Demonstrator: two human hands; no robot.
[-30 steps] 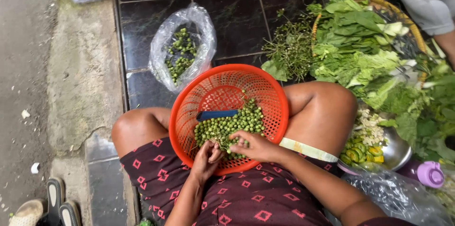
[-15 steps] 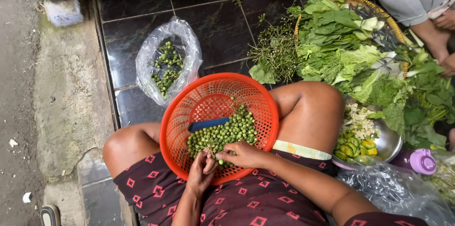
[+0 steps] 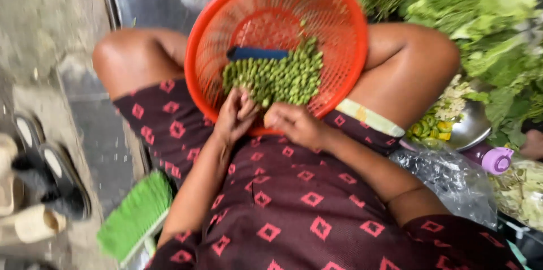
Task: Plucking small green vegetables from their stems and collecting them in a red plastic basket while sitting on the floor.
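A round orange plastic basket point(image 3: 317, 4) rests on my lap, between my bare knees. A pile of small green pods point(image 3: 283, 75) fills its near half, and a dark blue knife handle point(image 3: 257, 53) lies above the pile. My left hand point(image 3: 236, 114) is at the basket's near rim with its fingertips in the pods. My right hand point(image 3: 294, 124) sits beside it on the rim, fingers curled at the edge of the pile. The image is blurred, so whether either hand pinches a pod is unclear.
Leafy greens point(image 3: 481, 15) heap up at the right, above a metal bowl point(image 3: 472, 128) of yellow-green bits. A purple cap point(image 3: 498, 159) and clear plastic bags point(image 3: 447, 182) lie at my right hip. A green brush point(image 3: 136, 216) and sandals point(image 3: 39, 174) sit on the left.
The view has swung down and closer, so the basket and hands fill more of the frame. Both hands stay at the basket's near rim among the pods.
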